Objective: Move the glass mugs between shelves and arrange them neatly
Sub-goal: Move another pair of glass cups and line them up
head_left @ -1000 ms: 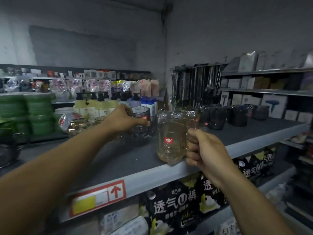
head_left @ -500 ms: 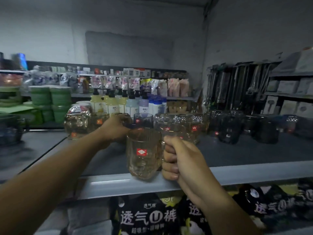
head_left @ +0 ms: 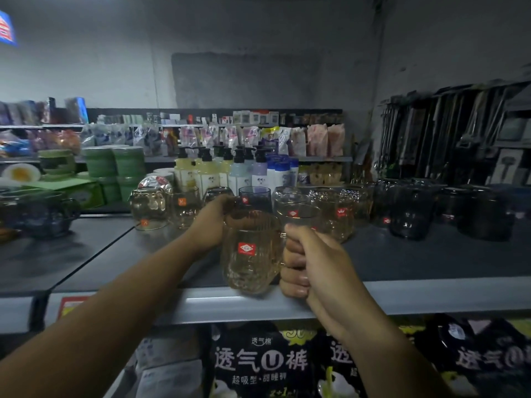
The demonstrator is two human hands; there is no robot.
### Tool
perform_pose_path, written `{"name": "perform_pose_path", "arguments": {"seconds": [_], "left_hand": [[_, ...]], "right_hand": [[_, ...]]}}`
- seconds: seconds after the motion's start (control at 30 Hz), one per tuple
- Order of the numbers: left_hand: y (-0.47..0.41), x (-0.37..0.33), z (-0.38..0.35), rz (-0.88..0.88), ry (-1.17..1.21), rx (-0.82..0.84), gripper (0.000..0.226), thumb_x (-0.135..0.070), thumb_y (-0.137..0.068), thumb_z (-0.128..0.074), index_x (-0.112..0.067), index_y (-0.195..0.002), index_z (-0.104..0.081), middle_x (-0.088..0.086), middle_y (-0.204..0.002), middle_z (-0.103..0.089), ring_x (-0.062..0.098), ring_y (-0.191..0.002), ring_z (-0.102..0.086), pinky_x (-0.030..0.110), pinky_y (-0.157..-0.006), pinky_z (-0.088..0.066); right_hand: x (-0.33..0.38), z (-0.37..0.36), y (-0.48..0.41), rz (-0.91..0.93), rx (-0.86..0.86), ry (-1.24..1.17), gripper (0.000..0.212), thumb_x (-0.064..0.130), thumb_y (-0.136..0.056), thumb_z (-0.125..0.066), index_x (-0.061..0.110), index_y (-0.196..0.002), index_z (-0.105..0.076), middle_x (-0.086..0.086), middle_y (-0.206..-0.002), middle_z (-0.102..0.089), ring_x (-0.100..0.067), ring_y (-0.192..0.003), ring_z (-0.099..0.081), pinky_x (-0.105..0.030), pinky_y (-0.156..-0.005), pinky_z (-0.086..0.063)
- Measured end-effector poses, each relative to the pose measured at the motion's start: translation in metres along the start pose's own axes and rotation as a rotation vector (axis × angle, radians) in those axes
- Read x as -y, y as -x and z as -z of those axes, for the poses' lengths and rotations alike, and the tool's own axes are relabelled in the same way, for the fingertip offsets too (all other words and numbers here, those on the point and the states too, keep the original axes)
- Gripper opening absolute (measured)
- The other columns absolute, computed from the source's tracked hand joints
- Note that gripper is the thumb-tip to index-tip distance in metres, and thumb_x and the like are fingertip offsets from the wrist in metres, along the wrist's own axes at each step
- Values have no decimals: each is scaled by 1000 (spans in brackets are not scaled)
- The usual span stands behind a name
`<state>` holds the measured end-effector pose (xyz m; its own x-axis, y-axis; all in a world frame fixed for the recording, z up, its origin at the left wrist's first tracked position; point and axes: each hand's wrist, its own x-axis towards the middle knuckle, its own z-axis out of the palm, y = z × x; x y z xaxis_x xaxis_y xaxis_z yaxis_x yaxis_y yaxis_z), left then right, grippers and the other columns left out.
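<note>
My right hand [head_left: 310,262] grips the handle of a clear ribbed glass mug [head_left: 250,254] with a red label, held upright over the front edge of the grey shelf [head_left: 431,294]. My left hand [head_left: 212,222] reaches farther back and holds a bluish glass mug [head_left: 255,198] by its handle in the row. More clear mugs [head_left: 333,214] stand to the right of it, and other clear mugs [head_left: 149,208] stand to the left. Dark smoked mugs [head_left: 413,214] fill the right end of the shelf.
Pump bottles [head_left: 207,170] and green stacked dishes [head_left: 115,165] stand behind the mugs. Another shelf board [head_left: 57,254] adjoins on the left with dark glassware [head_left: 40,214]. Black packaged goods [head_left: 258,363] sit on the shelf below. Hanging tools [head_left: 448,133] line the right wall.
The view has swung left and slightly closer. My right hand has carried the clear mug leftward along the shelf front; my left hand stays on the bluish mug at the back.
</note>
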<state>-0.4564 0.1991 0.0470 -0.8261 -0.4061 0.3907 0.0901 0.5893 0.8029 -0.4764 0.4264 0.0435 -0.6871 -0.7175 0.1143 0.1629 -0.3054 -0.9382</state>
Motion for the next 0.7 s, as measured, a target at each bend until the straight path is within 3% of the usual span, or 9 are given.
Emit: {"name": "perform_pose_path", "arguments": {"seconds": [0.07,0.17,0.23,0.3,0.4,0.5,0.57,0.63,0.7], "left_hand": [[1,-1,3,-7,-28,3,96,-60,-55,-81,-9,-133,-57,2,-116,-73,20,-106,-71,47,-100,-54],[0,-4,10,38,-27,-39,96,-63,-56,-81,-9,-131,-56,4,-120,-69,22,-109,-68,44,-99,-54],[1,-11,22,59,15,-117,69,-47,-78,-81,-8,-129,-57,6,-115,-69,21,-101,-70,35,-85,-60],[9,-19,35,51,198,-235,38,-24,-96,-67,-4,-127,-60,11,-108,-70,17,-84,-72,25,-69,-61],[36,-31,43,9,461,-321,29,-27,-100,-60,-4,-115,-67,10,-101,-74,17,-76,-73,25,-61,-60],[66,-31,27,44,450,-78,42,-51,-90,-63,-18,-114,-72,19,-111,-72,19,-79,-75,28,-59,-57],[87,-30,15,57,396,107,55,-60,-77,-76,-29,-122,-69,15,-114,-72,28,-96,-74,34,-72,-57],[112,-39,-1,10,366,224,61,-44,-70,-83,-28,-126,-65,2,-119,-75,25,-108,-72,29,-83,-59],[129,-52,-19,-35,387,246,62,-27,-66,-86,-20,-124,-63,1,-117,-76,19,-108,-73,22,-85,-57]], "right_hand": [[-1,-1,-1,-1,-16,-21,44,25,-102,-52,24,-63,-32,4,-58,-21,-12,-48,-16,-26,-43,-16],[-1,-3,-1,1,-22,-23,43,26,-102,-52,24,-64,-32,4,-59,-20,-12,-49,-15,-27,-44,-14],[0,-5,-2,0,-21,-3,43,26,-102,-52,24,-65,-32,4,-60,-20,-12,-49,-15,-27,-44,-15],[1,-6,-1,-3,-19,13,43,27,-102,-52,24,-65,-32,4,-59,-21,-12,-49,-15,-26,-43,-15],[5,-7,2,1,3,11,43,28,-102,-53,24,-65,-33,4,-60,-21,-12,-49,-15,-25,-43,-14],[12,-2,8,-5,31,-24,41,27,-101,-54,22,-65,-34,3,-61,-22,-11,-49,-15,-25,-43,-13],[17,5,12,-12,62,-61,41,28,-99,-55,22,-64,-34,3,-62,-20,-11,-48,-14,-25,-43,-12],[23,15,16,-10,103,-66,41,30,-96,-58,22,-64,-34,3,-62,-19,-10,-46,-13,-23,-42,-12],[29,24,21,8,108,-24,40,32,-94,-59,22,-63,-35,3,-62,-20,-10,-45,-13,-23,-41,-12]]}}
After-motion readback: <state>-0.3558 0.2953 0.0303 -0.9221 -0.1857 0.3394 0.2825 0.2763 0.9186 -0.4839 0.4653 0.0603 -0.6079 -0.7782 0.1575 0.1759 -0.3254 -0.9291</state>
